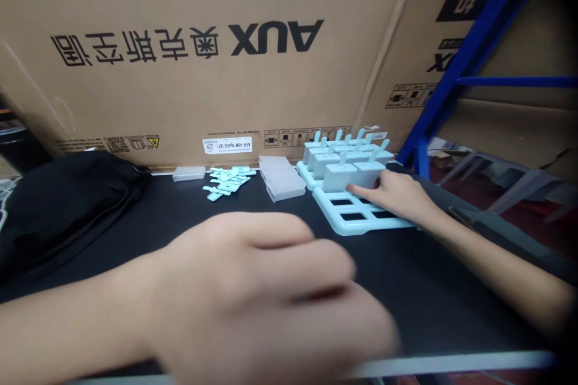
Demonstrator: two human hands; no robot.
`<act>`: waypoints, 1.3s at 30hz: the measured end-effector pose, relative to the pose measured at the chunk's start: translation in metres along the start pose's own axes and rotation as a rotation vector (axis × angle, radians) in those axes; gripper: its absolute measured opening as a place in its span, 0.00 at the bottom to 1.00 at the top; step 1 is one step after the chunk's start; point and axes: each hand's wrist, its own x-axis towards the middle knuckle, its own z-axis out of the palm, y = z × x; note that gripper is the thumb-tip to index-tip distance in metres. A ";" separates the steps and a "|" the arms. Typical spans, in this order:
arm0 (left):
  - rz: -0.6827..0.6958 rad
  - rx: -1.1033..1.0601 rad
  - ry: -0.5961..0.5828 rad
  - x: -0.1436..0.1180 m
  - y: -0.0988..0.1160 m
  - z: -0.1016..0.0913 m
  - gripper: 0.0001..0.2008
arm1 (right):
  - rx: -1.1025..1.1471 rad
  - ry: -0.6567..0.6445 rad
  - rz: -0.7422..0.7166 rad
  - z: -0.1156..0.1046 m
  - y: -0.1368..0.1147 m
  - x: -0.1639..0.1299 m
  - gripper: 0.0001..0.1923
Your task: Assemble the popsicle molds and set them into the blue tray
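Close to the camera, my left hand (pixel 271 295) is curled over the table's front part, slightly blurred. Its fingertips are turned away, so whatever they may hold is hidden. Farther off to the right, my right hand (pixel 401 195) has its thumb and fingers around the lower part of a popsicle mold (pixel 369 174) with a light blue stick lid. That mold stands at the front right of a group of similar upright molds (pixel 326 163). Under the hand lies a light blue mold rack (pixel 356 227) with rectangular openings, several of them unfilled.
On the black table (pixel 451 295) lie a pile of light blue popsicle sticks (pixel 229 179), translucent mold cups (pixel 282 179) and a single cup (pixel 189 174). A black cloth bag (pixel 67 204) sits left. Behind stands a cardboard box (pixel 180 96); a blue metal frame (pixel 451 78) rises right.
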 end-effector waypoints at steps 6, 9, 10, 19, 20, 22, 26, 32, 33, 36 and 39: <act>0.118 0.304 -0.195 -0.011 -0.089 0.021 0.11 | -0.067 0.051 0.008 0.009 0.001 0.002 0.28; -0.109 0.293 -0.224 -0.043 -0.105 0.039 0.09 | -0.033 0.066 0.022 0.013 0.005 0.005 0.29; -0.151 0.288 -0.223 -0.046 -0.108 0.041 0.09 | 0.000 0.069 0.041 0.013 0.006 0.006 0.28; -0.675 0.280 -0.100 -0.052 -0.126 0.038 0.06 | 0.315 0.175 0.121 -0.006 0.012 0.008 0.20; -0.702 0.303 -0.098 -0.056 -0.128 0.037 0.06 | 0.367 0.221 0.105 -0.012 0.009 0.008 0.18; -0.719 0.377 -0.125 -0.062 -0.134 0.036 0.07 | 0.563 0.279 0.052 -0.030 -0.002 0.009 0.13; -0.752 0.506 -0.185 -0.068 -0.138 0.034 0.10 | 0.864 0.135 -0.180 -0.070 -0.049 0.019 0.07; -1.074 0.334 -0.221 -0.074 -0.147 0.044 0.18 | 0.315 -0.417 -0.413 -0.077 -0.165 0.052 0.26; -1.101 0.295 -0.223 -0.076 -0.149 0.045 0.19 | 0.187 -0.490 -0.391 -0.070 -0.182 0.057 0.33; -1.099 0.212 -0.234 -0.078 -0.152 0.046 0.21 | -0.033 -0.581 -0.334 -0.047 -0.222 0.069 0.47; -1.087 0.160 -0.244 -0.078 -0.153 0.046 0.21 | -0.109 -0.598 -0.320 -0.034 -0.242 0.074 0.45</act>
